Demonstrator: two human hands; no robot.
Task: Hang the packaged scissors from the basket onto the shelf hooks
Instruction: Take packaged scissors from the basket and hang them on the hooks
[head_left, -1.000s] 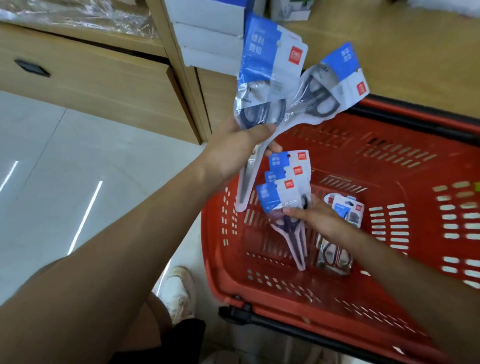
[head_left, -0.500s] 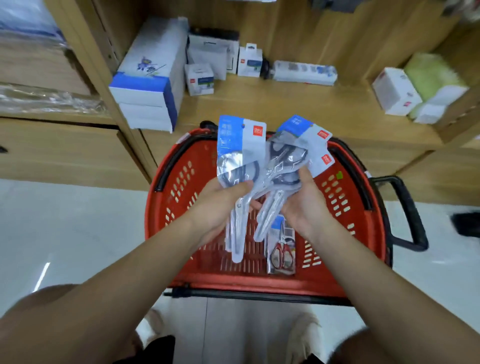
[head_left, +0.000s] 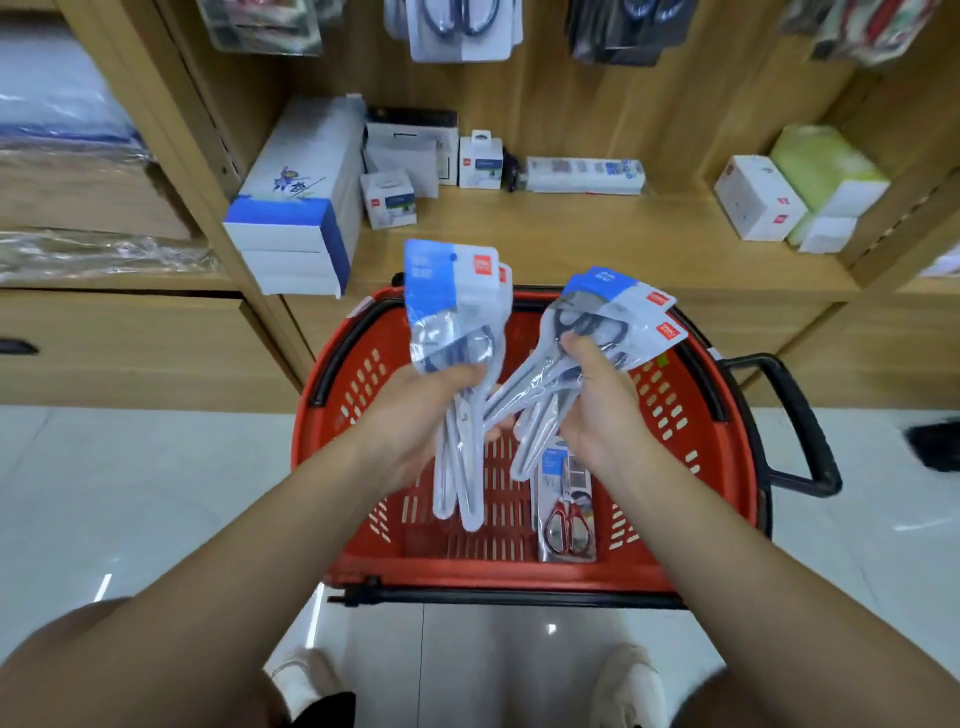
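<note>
- Both hands have drawn apart: half a second ago they met above the basket (head_left: 727, 467) with every pack overlapping in one fan, and now the left hand (head_left: 415, 410) and the right hand (head_left: 597, 410) each carry a separate share.
- One second ago the right hand was down inside the basket gripping packs there; it is now raised level with the left.
- The view has also tipped upward, so hanging packs (head_left: 462, 31) of scissors show along the top of the wooden back panel; their hooks cannot be made out.
- The left hand is clenched round the left bundle (head_left: 452, 312) of packaged scissors, thumb across the front at the handles, cards upright and blades pointing down.
- The right hand grasps the right bundle (head_left: 608, 317) the same way, its cards leaning to the right and its blade ends slanting down-left toward the left bundle.
- Both forearms reach forward from the bottom corners, wrists roughly level, above the middle of the red basket.
- One red-handled pack (head_left: 566, 509) lies flat on the basket bottom, below the right hand.
- Each card has a blue top band with white writing and a small red square logo in the corner; the writing is too blurred to read.
- White and blue boxes (head_left: 296, 218) sit on the shelf (head_left: 571, 244) behind the basket; a blue drawing marks the top one, its lettering unreadable.
</note>
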